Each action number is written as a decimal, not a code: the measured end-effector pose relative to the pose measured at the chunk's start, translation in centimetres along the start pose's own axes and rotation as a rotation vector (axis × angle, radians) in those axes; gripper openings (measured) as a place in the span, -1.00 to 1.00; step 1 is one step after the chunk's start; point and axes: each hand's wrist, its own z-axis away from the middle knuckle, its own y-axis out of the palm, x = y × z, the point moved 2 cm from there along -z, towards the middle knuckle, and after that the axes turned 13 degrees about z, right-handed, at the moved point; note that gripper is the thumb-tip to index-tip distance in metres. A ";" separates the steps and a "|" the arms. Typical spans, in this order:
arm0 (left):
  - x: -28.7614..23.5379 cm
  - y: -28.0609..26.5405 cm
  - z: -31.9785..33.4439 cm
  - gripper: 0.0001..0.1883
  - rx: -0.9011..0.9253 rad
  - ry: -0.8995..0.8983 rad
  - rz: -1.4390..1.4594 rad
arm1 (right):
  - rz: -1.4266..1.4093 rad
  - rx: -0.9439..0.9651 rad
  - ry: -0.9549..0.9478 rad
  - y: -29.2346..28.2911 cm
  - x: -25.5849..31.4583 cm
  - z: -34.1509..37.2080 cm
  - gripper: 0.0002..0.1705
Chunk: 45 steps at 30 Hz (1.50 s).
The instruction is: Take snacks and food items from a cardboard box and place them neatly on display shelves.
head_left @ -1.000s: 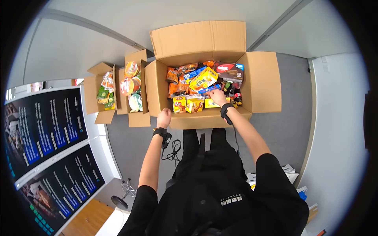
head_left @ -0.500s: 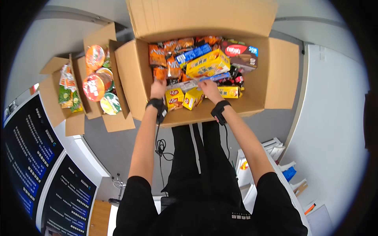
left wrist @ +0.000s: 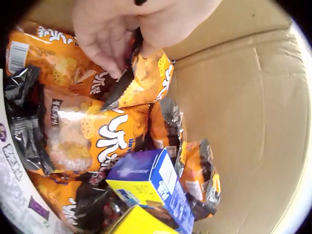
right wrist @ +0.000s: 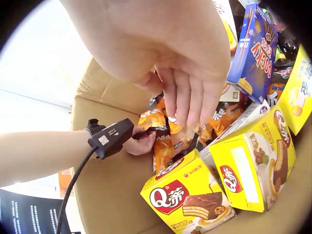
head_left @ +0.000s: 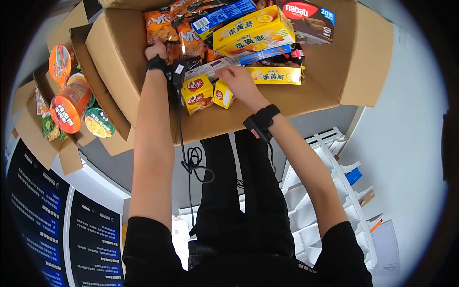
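Note:
My left hand [head_left: 156,49] reaches into the left side of a big cardboard box [head_left: 321,86]. In the left wrist view its fingers pinch the dark edge of an orange snack bag [left wrist: 148,73], above several similar orange bags [left wrist: 73,131]. My right hand [head_left: 241,86] hovers inside the front of the box with fingers loosely bent and nothing held. Below it are two yellow Q-branded cake boxes [right wrist: 187,195], beside a flat white-grey box [head_left: 210,68]. Behind lies a large yellow egg-pie box [head_left: 253,33] next to a blue box [head_left: 224,16].
A brown Nabati wafer box [head_left: 308,21] sits at the back right, with dark bottles [head_left: 297,53] near it. A yellow pack [head_left: 275,75] lies at the front. Left of the box, a smaller carton [head_left: 110,107] holds instant noodle tubs [head_left: 67,112]. A cable [head_left: 180,129] hangs from the left wrist.
My left hand moved from the box's front rim to the orange bags and now pinches one. The right hand stayed over the front boxes. The head view has come closer, and the Q boxes have shifted.

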 end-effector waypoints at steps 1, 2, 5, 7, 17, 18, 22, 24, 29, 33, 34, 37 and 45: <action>0.2 0.1 0.3 -0.70 -0.002 0.232 -0.035 | 0.039 0.002 0.037 -0.5 -0.4 0.4 -0.70; 0.0 0.0 0.3 -0.70 0.001 0.245 -0.038 | 0.030 -0.004 0.029 -0.8 -0.4 0.5 -0.70; -0.7 -0.8 5.7 -0.76 0.036 0.116 0.074 | -0.024 -0.034 0.048 -1.5 -1.0 1.3 -0.69; -1.1 -2.6 10.2 -0.81 0.133 0.059 0.162 | -0.052 0.073 0.114 -1.5 -1.2 2.2 -0.63; 2.3 -10.3 26.6 -0.73 0.504 -0.139 -0.079 | -0.677 0.248 0.164 0.7 2.6 4.0 -0.49; 1.8 -10.3 26.8 -0.73 0.506 -0.141 -0.091 | -0.687 0.243 0.167 0.6 2.5 4.3 -0.49; 1.4 -10.9 26.0 -0.43 0.629 -0.324 -0.498 | -0.610 0.098 0.204 0.1 1.2 5.2 -0.52; 1.3 -10.8 23.6 -0.35 0.589 0.132 -0.745 | -0.537 0.055 0.180 -0.2 0.1 5.5 -0.52; -0.8 -6.3 24.4 -0.40 0.821 -0.070 -0.591 | -0.499 0.065 0.072 -1.7 0.6 8.1 -0.50; 0.7 -3.7 26.5 -0.62 0.967 -0.127 -0.506 | -0.535 -0.031 0.085 -1.3 -1.2 10.1 -0.51; 1.1 -3.3 26.9 -0.62 0.984 -0.128 -0.516 | -0.567 -0.078 0.072 -1.5 -1.8 10.6 -0.51; 2.0 -2.4 27.5 -0.65 1.014 -0.054 -0.595 | -0.690 -0.115 0.076 -2.0 -3.1 12.7 -0.58; 5.5 -1.1 32.5 -0.65 1.190 0.214 -0.747 | -0.752 -0.153 0.081 -4.8 -6.2 19.5 -0.68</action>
